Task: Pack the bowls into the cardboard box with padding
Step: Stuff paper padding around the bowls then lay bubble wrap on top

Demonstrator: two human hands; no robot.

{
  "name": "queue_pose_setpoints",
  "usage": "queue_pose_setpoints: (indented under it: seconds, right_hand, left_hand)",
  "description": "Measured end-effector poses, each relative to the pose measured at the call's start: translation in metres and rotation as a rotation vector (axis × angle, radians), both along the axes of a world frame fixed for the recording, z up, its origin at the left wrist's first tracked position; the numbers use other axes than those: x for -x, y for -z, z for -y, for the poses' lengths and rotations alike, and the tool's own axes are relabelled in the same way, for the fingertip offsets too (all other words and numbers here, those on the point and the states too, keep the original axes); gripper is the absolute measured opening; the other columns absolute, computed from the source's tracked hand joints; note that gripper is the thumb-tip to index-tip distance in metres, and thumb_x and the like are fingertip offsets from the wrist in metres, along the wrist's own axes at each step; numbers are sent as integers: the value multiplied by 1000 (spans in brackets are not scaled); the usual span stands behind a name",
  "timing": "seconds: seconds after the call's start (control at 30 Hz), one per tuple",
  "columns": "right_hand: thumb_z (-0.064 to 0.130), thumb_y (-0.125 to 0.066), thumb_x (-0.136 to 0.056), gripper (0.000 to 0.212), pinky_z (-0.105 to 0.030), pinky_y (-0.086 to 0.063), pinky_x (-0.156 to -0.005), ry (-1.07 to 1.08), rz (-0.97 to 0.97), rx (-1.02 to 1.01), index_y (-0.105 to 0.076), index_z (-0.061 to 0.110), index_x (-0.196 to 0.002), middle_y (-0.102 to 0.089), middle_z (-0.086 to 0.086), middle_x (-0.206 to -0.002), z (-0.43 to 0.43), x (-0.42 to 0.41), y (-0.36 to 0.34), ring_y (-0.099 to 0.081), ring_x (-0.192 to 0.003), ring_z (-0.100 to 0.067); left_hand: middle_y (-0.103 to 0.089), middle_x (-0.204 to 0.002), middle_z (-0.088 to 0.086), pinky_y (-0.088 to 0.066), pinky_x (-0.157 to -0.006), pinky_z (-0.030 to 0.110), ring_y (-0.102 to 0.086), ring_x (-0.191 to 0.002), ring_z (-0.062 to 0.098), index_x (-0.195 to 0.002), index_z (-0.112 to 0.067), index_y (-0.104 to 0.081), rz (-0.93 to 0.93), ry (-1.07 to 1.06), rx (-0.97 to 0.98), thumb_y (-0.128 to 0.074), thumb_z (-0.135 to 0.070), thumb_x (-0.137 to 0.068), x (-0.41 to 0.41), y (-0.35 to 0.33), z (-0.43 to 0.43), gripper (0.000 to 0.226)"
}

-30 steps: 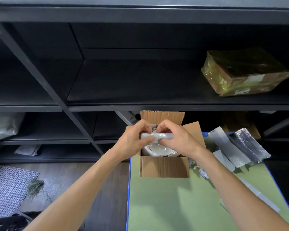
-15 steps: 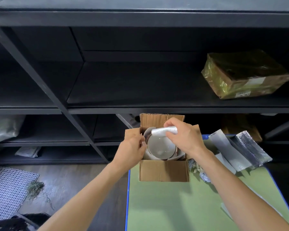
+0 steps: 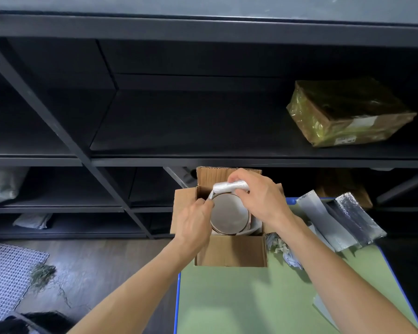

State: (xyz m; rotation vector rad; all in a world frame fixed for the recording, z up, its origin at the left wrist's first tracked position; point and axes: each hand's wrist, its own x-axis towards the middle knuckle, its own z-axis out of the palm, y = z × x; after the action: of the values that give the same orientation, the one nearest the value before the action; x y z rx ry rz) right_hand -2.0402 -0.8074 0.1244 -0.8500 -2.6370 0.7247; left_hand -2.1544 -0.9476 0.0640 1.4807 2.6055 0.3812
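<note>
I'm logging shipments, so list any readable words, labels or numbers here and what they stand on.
Nothing can be read.
Parcel on the shelf: two white labels, print too small and blurred to read.
Box: no print visible.

— Can you read anything from here?
— Hardly. Up and to the right of where the right hand [image 3: 258, 196] and left hand [image 3: 193, 222] grip the padding roll [image 3: 227, 186], the wrapped parcel [image 3: 348, 112] on the shelf [image 3: 179, 141] carries a white label [image 3: 363, 121] and a smaller sticker [image 3: 345, 140].
— What do they say?
— The print is too small and blurred to read. Nothing else legible.
</note>
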Motion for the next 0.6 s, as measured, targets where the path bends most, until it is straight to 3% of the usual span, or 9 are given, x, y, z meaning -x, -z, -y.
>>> queue_pose_setpoints:
  seconds: [0.07, 0.2, 0.33, 0.5, 0.6]
  right_hand:
    - [9, -59, -92, 30, -10, -36, -69, -73, -12, -12, -63, 31, -111, -63, 15, -105, 1, 9, -1, -53, -89, -5]
    - [-6, -56, -84, 40, -32, -45, -86, -258, 52, -35, -67, 23, -108, -64, 6, -111, 5, 36, 0, -53, -102, -16]
    - [-5, -62, -81, 36, -33, -43, -81, -372, 195, -123, -65, 20, -108, -63, 4, -112, 9, 62, 5, -47, -96, -18]
    - [-3, -60, -83, 32, -34, -43, -74, -348, 335, -222, -60, 21, -104, -59, 0, -107, 0, 74, 8, -49, -99, -22]
    - [-2, -57, -85, 35, -32, -40, -75, -362, 395, -184, -59, 22, -110, -57, 0, -115, -3, 71, 13, -47, -106, -22]
  left_hand:
    - [-67, -112, 3, -49, -72, 31, -58, -100, 22, -129, -17, -57, 15, 12, -18, -49, -5, -95, -1, 3, 4, 37]
    - [-65, -119, 0, -40, -63, 31, -57, -100, 22, -134, -19, -56, 37, -6, 1, -48, -4, -91, 3, 7, 6, 46]
    - [-62, -125, -2, -25, -53, 28, -56, -103, 24, -134, -21, -55, 81, -9, 9, -48, -11, -91, 6, 8, 12, 45]
    - [-65, -118, -3, -47, -63, 36, -56, -98, 23, -132, -22, -57, 157, -19, -59, -50, -8, -94, 10, 10, 19, 41]
    - [-65, -120, -4, -53, -70, 41, -57, -100, 23, -130, -21, -58, 182, -7, -83, -50, -4, -95, 10, 10, 20, 40]
